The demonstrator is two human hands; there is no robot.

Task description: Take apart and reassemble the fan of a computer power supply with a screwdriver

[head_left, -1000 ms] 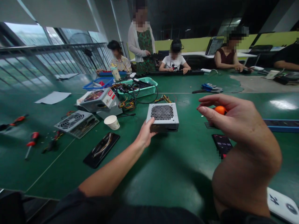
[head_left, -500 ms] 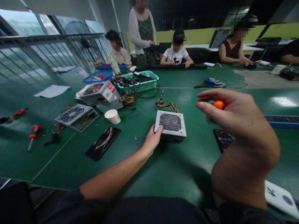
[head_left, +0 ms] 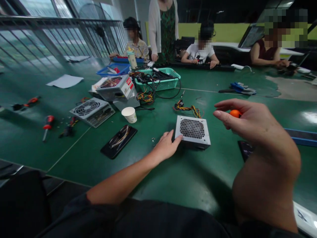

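Observation:
A grey metal power supply (head_left: 192, 130) lies on the green table with its honeycomb grille up. My left hand (head_left: 166, 144) is at its left side, fingers apart, the thumb tip at the near left corner of the box. Higher up on the right, my right hand (head_left: 247, 119) is curled round what looks like a screwdriver (head_left: 235, 113); only its rounded orange handle end shows, the rest hidden by the palm. Behind the power supply lies its bundle of yellow, red and black wires (head_left: 189, 108). Small screws (head_left: 153, 141) lie just left of my left hand.
Left of me are a black phone (head_left: 119, 141), a paper cup (head_left: 129, 115), a second power supply (head_left: 92, 111), stacked power supplies (head_left: 116, 86) and a red screwdriver (head_left: 48, 125). A green basket (head_left: 168, 86) holds cables. Another phone (head_left: 245, 150) lies partly behind my right forearm. Several people sit or stand across the table.
My left hand has loosened its hold on the power supply, its fingers now spread beside it. The view has shifted, moving things rightward in the picture. My right hand keeps its curled pose.

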